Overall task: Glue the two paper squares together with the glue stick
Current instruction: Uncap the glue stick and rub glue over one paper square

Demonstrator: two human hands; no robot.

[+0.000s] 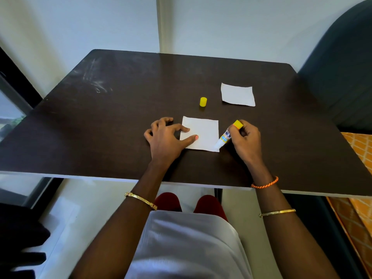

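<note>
- The near paper square (201, 133) is pinned flat on the table (120, 117) by the spread left hand (165, 137).
- The glue stick (226, 135) is pinched by the right hand (245, 141), its tip at the paper's corner.
- The paper could be crumpled if pushed hard.

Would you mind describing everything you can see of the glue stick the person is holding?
The glue stick is a small tube with a white body, a blue and yellow printed label and a yellow base at its upper end. Its cap is off: a yellow cap stands apart on the dark table. The right hand grips the upper part, tilting it so the white tip points down-left and meets the near right corner of the closer paper square.
</note>
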